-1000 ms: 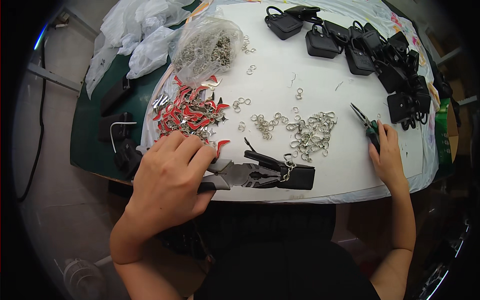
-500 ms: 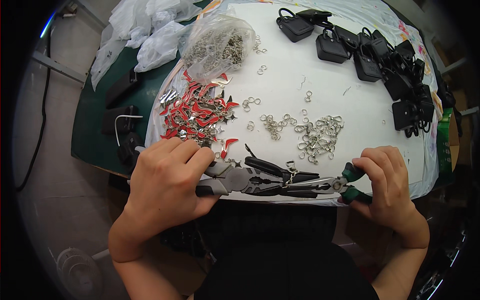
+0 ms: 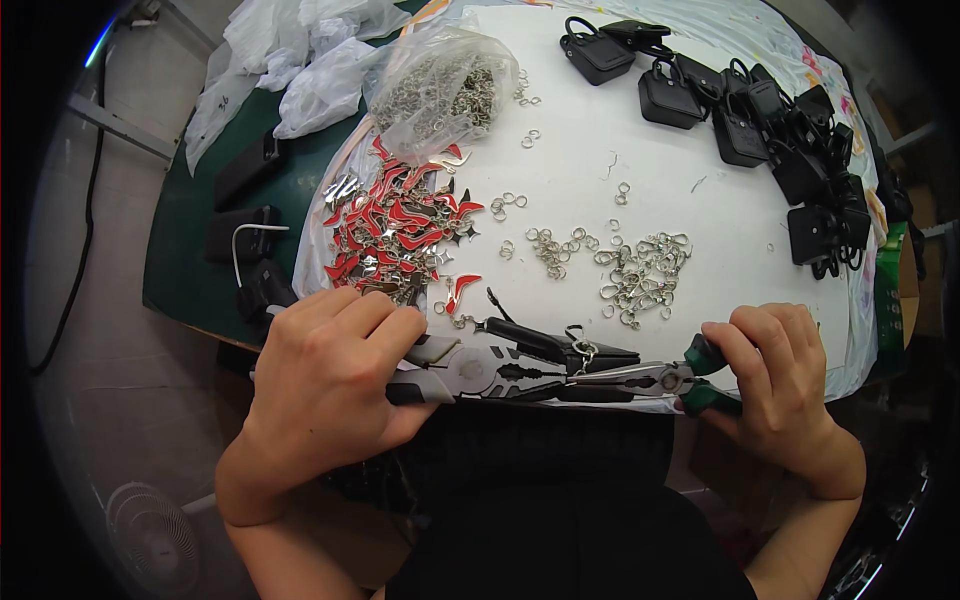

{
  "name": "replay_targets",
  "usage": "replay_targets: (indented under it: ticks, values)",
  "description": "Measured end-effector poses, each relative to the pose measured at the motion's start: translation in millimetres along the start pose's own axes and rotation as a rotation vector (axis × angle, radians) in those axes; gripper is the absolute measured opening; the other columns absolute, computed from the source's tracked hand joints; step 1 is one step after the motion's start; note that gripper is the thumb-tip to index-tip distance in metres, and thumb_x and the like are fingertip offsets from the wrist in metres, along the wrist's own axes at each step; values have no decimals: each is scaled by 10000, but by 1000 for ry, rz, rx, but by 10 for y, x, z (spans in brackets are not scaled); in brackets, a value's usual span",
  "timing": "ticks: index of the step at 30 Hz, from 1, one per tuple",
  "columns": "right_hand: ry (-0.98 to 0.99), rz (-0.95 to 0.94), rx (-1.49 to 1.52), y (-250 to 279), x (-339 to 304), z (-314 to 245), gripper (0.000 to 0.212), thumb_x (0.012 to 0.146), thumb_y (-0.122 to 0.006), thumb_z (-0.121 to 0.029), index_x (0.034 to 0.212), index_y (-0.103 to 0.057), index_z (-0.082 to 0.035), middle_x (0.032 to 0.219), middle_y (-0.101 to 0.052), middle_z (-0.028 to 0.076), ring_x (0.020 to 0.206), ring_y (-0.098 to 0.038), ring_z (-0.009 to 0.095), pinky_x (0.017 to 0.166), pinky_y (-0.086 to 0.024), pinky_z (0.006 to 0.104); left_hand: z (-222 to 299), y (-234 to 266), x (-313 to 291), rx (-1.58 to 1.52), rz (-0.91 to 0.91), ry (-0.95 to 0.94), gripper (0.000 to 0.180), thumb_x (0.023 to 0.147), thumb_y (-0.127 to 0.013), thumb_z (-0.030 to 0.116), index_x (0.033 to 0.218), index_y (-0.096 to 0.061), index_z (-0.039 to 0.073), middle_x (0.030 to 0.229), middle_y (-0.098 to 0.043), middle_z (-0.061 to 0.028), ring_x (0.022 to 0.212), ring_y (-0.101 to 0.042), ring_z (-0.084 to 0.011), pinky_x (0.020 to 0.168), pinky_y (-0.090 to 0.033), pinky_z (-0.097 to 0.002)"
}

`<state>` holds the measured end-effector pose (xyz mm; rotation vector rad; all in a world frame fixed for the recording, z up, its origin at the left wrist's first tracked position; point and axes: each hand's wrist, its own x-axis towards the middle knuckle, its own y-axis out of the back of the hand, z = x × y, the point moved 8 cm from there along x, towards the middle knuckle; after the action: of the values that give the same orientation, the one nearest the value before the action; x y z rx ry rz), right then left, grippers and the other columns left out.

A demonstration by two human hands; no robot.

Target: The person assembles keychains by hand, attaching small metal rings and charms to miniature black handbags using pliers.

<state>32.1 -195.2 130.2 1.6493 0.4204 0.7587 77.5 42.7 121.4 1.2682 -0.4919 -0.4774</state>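
Note:
My left hand (image 3: 335, 370) is closed round the handles of grey-handled pliers (image 3: 472, 371). Green-and-black-handled needle-nose pliers (image 3: 662, 379) are gripped in my right hand (image 3: 772, 375). The two tools point at each other, and their tips meet close to a short silver chain with a clasp (image 3: 581, 348). Whatever sits between the tips is too small to make out. Beneath and behind the jaws lies a small black bag-like piece (image 3: 530, 340) at the table's near edge, partly hidden by the pliers.
Red-and-silver charms (image 3: 400, 225) are heaped at left, below a clear bag of metal rings (image 3: 440, 100). Clasps (image 3: 645, 280) and loose rings (image 3: 550, 250) lie mid-table. Several mini black bags (image 3: 740, 135) line the right side. Dark devices (image 3: 240, 235) rest on the green surface.
Both pliers have shifted slightly toward me, with their tips still together. More of the black piece and the chain shows behind them. Both hands keep their grip.

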Motion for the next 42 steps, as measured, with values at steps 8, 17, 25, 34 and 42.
replay_targets:
  ticks: [8, 17, 25, 34, 42]
  values:
    - [-108, -52, 245, -131, -42, 31, 620, 641, -874, -249, 1109, -580, 30, 923, -584, 142, 715, -567, 282, 594, -454, 377, 50, 70, -56, 62, 154, -62, 418, 459, -771, 128, 839, -617, 44, 761, -594, -78, 681, -575, -290, 597, -440, -388]
    - [-157, -111, 355, -184, -35, 73, 600, 667, -879, -251, 1106, -584, 32, 898, -604, 146, 736, -611, 299, 621, -496, 373, 123, 126, -62, 142, 225, -115, 425, 464, -763, 121, 857, -620, 41, 780, -599, -77, 690, -570, -274, 608, -445, -381]
    - [-91, -114, 215, -203, -60, 86, 618, 607, -874, -217, 1098, -584, 20, 933, -605, 132, 733, -581, 294, 622, -471, 386, 24, -52, -97, -41, 41, 7, 470, 543, -873, 224, 908, -629, 57, 864, -582, -65, 775, -589, -271, 670, -474, -393]
    - [-126, -57, 155, -134, -275, 378, 614, 599, -859, -258, 1075, -582, 13, 916, -602, 125, 727, -563, 300, 618, -447, 396, 63, -844, -316, -222, 119, 117, 526, 536, -925, 314, 887, -645, 42, 944, -589, -87, 861, -574, -292, 704, -493, -392]
    - [-97, -30, 316, -347, -133, 355, 616, 602, -863, -225, 1110, -588, -12, 951, -600, 117, 759, -563, 288, 665, -461, 393, 250, -1173, 71, -1130, 125, 202, 693, 683, -907, 234, 1234, -546, 19, 1131, -615, -106, 1136, -564, -265, 955, -468, -366]
